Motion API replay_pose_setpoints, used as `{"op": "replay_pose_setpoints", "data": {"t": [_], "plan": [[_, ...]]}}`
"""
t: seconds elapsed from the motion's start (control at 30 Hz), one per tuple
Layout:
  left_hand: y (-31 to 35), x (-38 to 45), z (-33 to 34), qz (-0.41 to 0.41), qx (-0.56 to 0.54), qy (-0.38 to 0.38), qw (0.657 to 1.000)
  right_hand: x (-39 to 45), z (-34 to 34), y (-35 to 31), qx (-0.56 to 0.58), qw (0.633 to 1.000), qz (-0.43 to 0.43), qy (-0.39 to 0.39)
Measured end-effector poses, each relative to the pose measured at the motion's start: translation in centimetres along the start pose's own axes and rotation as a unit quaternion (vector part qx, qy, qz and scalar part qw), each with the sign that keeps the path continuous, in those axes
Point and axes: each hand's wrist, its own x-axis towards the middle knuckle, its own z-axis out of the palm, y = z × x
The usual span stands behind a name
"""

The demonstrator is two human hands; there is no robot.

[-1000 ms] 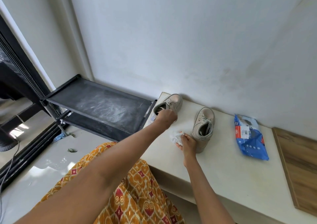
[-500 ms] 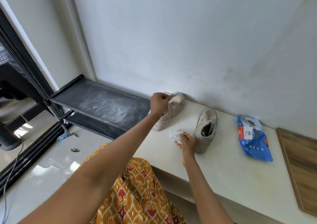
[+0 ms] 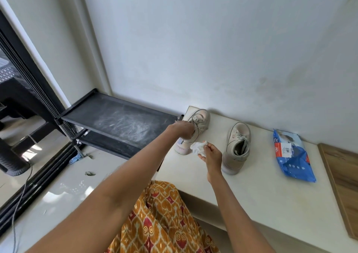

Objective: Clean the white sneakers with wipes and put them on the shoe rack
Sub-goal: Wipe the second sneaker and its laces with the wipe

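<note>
Two white sneakers are on a white ledge (image 3: 251, 194) by the wall. My left hand (image 3: 182, 129) grips the left sneaker (image 3: 201, 119) at its opening, near the ledge's left end. That shoe is tilted, toe toward the wall, heel nearest me. My right hand (image 3: 212, 156) pinches a crumpled white wipe (image 3: 198, 148) just in front of that shoe's heel. The second sneaker (image 3: 237, 148) stands upright on the ledge to the right of my right hand. The black shoe rack (image 3: 116, 121) stands left of the ledge, its dusty top shelf bare.
A blue pack of wipes (image 3: 290, 154) lies on the ledge right of the second sneaker. A wooden board (image 3: 342, 179) lies at the far right. A black sliding door frame (image 3: 33, 90) and a grey cable (image 3: 21, 198) run along the floor at left.
My left hand has taken hold of the left sneaker and tipped it up from flat on the ledge. My right hand has raised the wipe slightly toward that shoe.
</note>
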Motion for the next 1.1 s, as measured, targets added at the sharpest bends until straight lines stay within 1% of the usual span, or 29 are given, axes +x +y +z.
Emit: {"op": "replay_pose_setpoints", "data": {"t": [0.03, 0.07, 0.1, 0.17, 0.2, 0.27, 0.37, 0.43, 0.5, 0.6, 0.7, 0.77, 0.83, 0.97, 1.03, 1.1], "plan": [[0.0, 0.0, 0.0, 0.007, 0.023, -0.031, 0.999, 0.0, 0.0, 0.0, 0.0, 1.0, 0.0, 0.002], [0.0, -0.2, 0.0, 0.024, 0.062, -0.044, 0.997, 0.0, 0.0, 0.0, -0.001, 1.0, -0.001, 0.004], [-0.1, -0.3, -0.1, 0.044, 0.078, -0.047, 0.995, -0.1, 0.0, 0.0, -0.002, 1.0, -0.003, 0.006], [-0.1, -0.5, 0.2, 0.101, 0.059, -0.037, 0.992, -0.1, -0.1, 0.2, -0.003, 1.0, -0.009, 0.013], [-0.3, -0.4, 0.7, 0.103, 0.011, -0.031, 0.994, -0.1, -0.3, 0.3, -0.005, 1.0, -0.016, 0.022], [-0.9, -0.8, 1.5, 0.112, -0.062, 0.02, 0.992, -0.1, -0.5, 0.4, -0.012, 0.998, -0.038, 0.052], [-2.0, -1.3, 2.8, 0.151, -0.079, 0.138, 0.976, -0.3, -1.0, 0.4, -0.013, 0.992, -0.068, 0.106], [-2.4, -1.9, 3.8, 0.15, -0.108, 0.188, 0.965, -0.5, -1.0, 0.3, -0.018, 0.986, -0.097, 0.132], [-2.3, -2.4, 5.1, 0.143, -0.146, 0.227, 0.952, -0.7, -0.8, 0.1, -0.047, 0.976, -0.149, 0.15], [-2.4, -3.0, 6.8, 0.154, -0.151, 0.29, 0.932, -1.0, 0.7, -0.6, -0.1, 0.956, -0.243, 0.131], [-2.9, -3.2, 7.7, 0.174, -0.133, 0.341, 0.914, -1.5, 2.5, -0.1, -0.176, 0.934, -0.302, 0.069], [-3.1, -3.1, 7.8, 0.176, -0.14, 0.349, 0.91, -1.5, 2.9, 1.0, -0.202, 0.931, -0.299, 0.06], [-3.1, -3.1, 7.6, 0.17, -0.154, 0.349, 0.909, -1.4, 2.8, 1.6, -0.201, 0.931, -0.298, 0.061], [-3.2, -3.1, 7.7, 0.175, -0.154, 0.342, 0.91, -1.4, 2.1, 2.1, -0.209, 0.914, -0.344, 0.05], [-3.1, -3.2, 7.8, 0.181, -0.141, 0.338, 0.913, -1.6, 1.5, 3.4, -0.253, 0.906, -0.337, 0.032], [-3.3, -3.2, 7.9, 0.196, -0.116, 0.337, 0.913, -1.6, 0.6, 5.1, -0.323, 0.896, -0.302, 0.029]]}}
